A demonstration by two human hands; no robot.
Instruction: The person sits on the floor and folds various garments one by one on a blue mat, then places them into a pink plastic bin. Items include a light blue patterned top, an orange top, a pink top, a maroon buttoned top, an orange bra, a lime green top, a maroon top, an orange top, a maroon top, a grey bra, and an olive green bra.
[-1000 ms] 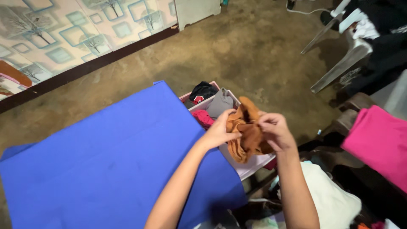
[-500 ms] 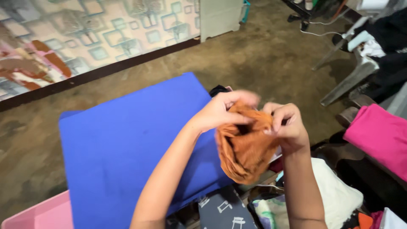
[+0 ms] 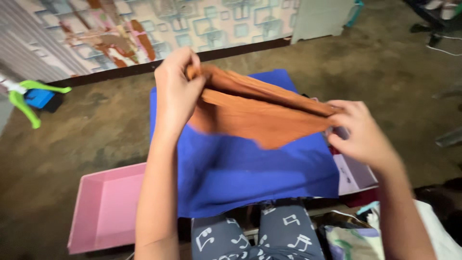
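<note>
An orange-brown cloth (image 3: 260, 115) is stretched in the air between both my hands, above a board covered in blue fabric (image 3: 250, 168). My left hand (image 3: 175, 91) pinches the cloth's upper left corner, raised high. My right hand (image 3: 361, 132) grips its right end, lower and out past the blue board's right edge. The cloth's lower edge hangs in a point over the blue fabric without touching it clearly.
A shallow pink tray (image 3: 103, 212) lies on the dirt floor left of the board. Grey trousers with white music notes (image 3: 260, 236) cover my legs below. A box edge (image 3: 356, 175) shows at right, patterned wall (image 3: 144, 24) behind, green-and-blue toy (image 3: 33, 98) far left.
The crumpled cloth has been lifted from the clothes box and pulled open wide. My left hand rose and moved left, my right hand moved right. The view swung left.
</note>
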